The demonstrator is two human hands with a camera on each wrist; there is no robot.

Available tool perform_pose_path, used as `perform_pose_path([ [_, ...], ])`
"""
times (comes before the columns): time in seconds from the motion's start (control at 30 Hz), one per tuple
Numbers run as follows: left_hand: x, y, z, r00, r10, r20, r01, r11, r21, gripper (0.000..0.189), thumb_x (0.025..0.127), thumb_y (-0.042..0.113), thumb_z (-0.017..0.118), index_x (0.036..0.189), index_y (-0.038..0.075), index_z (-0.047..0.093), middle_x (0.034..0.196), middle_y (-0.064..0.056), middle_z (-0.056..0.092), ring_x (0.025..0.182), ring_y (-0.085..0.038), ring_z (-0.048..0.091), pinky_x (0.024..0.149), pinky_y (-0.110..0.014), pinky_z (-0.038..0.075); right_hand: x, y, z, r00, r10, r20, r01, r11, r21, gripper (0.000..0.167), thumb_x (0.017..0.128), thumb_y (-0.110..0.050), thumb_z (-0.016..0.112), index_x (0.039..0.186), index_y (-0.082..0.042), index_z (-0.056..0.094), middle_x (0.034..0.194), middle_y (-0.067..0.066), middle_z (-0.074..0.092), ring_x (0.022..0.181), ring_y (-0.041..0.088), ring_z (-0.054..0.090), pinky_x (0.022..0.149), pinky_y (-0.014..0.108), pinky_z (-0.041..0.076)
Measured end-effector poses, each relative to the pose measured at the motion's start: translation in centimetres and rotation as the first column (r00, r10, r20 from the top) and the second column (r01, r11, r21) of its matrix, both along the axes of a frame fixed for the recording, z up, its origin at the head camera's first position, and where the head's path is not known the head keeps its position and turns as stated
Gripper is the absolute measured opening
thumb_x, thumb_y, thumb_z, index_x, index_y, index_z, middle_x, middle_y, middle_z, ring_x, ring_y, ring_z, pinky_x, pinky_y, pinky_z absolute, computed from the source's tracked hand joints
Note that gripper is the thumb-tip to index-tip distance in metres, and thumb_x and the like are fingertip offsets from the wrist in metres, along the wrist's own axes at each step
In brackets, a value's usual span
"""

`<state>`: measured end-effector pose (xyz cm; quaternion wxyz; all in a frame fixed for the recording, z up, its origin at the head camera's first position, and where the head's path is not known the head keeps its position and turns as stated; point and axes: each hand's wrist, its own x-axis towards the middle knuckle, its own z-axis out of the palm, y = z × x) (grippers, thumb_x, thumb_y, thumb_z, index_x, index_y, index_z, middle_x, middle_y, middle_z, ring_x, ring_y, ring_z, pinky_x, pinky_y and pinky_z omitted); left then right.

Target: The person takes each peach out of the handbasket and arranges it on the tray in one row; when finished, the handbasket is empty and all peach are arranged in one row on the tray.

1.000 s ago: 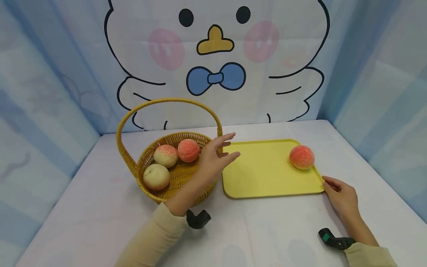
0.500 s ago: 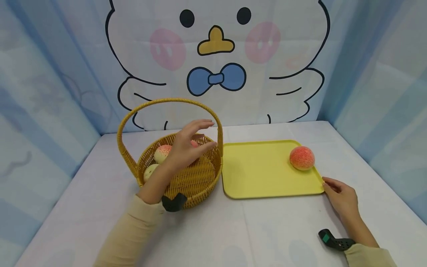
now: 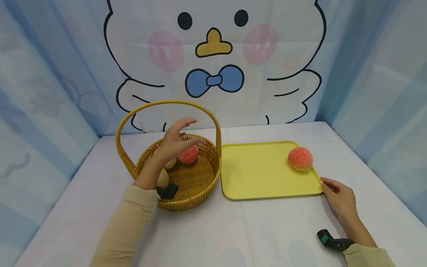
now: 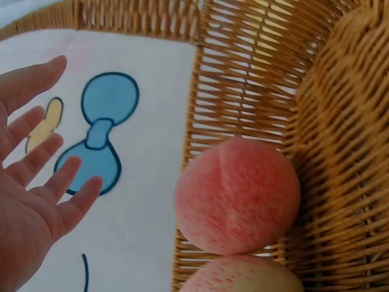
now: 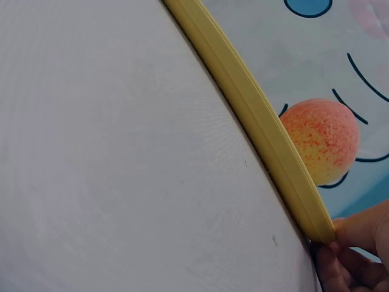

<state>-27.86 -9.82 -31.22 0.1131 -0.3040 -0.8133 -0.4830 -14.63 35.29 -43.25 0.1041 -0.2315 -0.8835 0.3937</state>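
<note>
In the head view my left hand point(image 3: 173, 142) is over the yellow wicker basket point(image 3: 190, 203), thumb and fingers spread, holding nothing. Beneath it lie a red peach point(image 3: 189, 155) and two paler peaches, partly hidden by the hand and wrist. The left wrist view has the red peach point(image 4: 238, 196) touching a pale one point(image 4: 243, 277) against the basket wall. At the right, my right hand point(image 3: 343, 200) pinches the near right corner of the yellow tray point(image 3: 257, 170), thumb above and fingers below in the right wrist view. One pink-orange peach point(image 3: 300, 158) sits on the tray near its right edge.
The basket's tall arched handle point(image 3: 170, 102) rises over its opening. Basket and tray stand side by side on a white-covered table point(image 3: 233, 230). Behind hangs a curtain point(image 3: 260, 104) with a cartoon bird; blue curtains point(image 3: 377, 92) flank both sides.
My left hand has moved left from the basket's right rim, across and over the peaches, staying spread. The right hand, the tray and its peach have kept their places.
</note>
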Motion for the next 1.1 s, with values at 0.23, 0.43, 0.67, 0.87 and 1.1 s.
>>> perform_pose_path([
  [0.23, -0.9, -0.8, -1.3, 1.0, 0.03, 0.0, -0.03, 0.999, -0.04, 0.054, 0.079, 0.012, 0.073, 0.128, 0.002, 0.051, 0.135, -0.014, 0.041, 0.122, -0.03, 0.038, 0.083, -0.049, 0.042, 0.0, 0.0, 0.1, 1.0, 0.001, -0.008, -0.001, 1.0, 0.011, 0.042, 0.095, -0.024, 0.048, 0.126, 0.004, 0.052, 0.119, 0.022, 0.053, 0.093, 0.021, 0.046, 0.061, 0.014, 0.038],
  [0.43, -1.2, -1.0, -2.0, 0.996, 0.038, 0.08, -0.026, 0.988, -0.153, 0.057, 0.078, 0.009, 0.073, 0.13, 0.003, 0.05, 0.137, -0.015, 0.039, 0.129, -0.029, 0.03, 0.099, -0.049, 0.031, 0.0, 0.0, 0.3, 1.0, 0.0, -0.006, 0.0, 1.0, 0.01, 0.043, 0.095, -0.025, 0.049, 0.126, 0.004, 0.052, 0.118, 0.023, 0.053, 0.092, 0.023, 0.046, 0.063, 0.018, 0.037],
  [0.67, -1.1, -1.1, -2.6, 0.99, 0.068, 0.12, -0.031, 0.959, -0.282, 0.061, 0.077, 0.008, 0.074, 0.132, 0.001, 0.047, 0.137, -0.018, 0.039, 0.127, -0.033, 0.032, 0.099, -0.049, 0.031, 0.1, -0.2, 0.3, 1.0, 0.007, -0.003, -0.007, 1.0, 0.016, 0.042, 0.095, -0.025, 0.049, 0.125, 0.004, 0.053, 0.117, 0.022, 0.054, 0.093, 0.021, 0.046, 0.064, 0.018, 0.037],
  [0.87, -1.1, -0.8, -3.0, 0.965, 0.083, 0.249, -0.013, 0.962, -0.272, 0.065, 0.076, 0.0, 0.073, 0.134, 0.001, 0.044, 0.137, -0.018, 0.038, 0.121, -0.034, 0.038, 0.091, -0.046, 0.04, 0.0, 0.0, 0.4, 1.0, 0.0, 0.009, 0.0, 1.0, 0.016, 0.042, 0.095, -0.025, 0.048, 0.127, 0.003, 0.052, 0.118, 0.022, 0.053, 0.094, 0.023, 0.046, 0.062, 0.017, 0.037],
  [1.1, -1.4, -1.0, -3.4, 0.958, 0.122, 0.258, -0.029, 0.942, -0.336, 0.064, 0.074, -0.005, 0.072, 0.132, 0.0, 0.045, 0.136, -0.02, 0.038, 0.119, -0.034, 0.039, 0.088, -0.046, 0.043, -0.1, 0.0, 0.1, 1.0, -0.003, 0.008, 0.003, 1.0, 0.014, 0.042, 0.095, -0.024, 0.048, 0.127, 0.003, 0.052, 0.117, 0.021, 0.053, 0.093, 0.022, 0.046, 0.06, 0.016, 0.038],
])
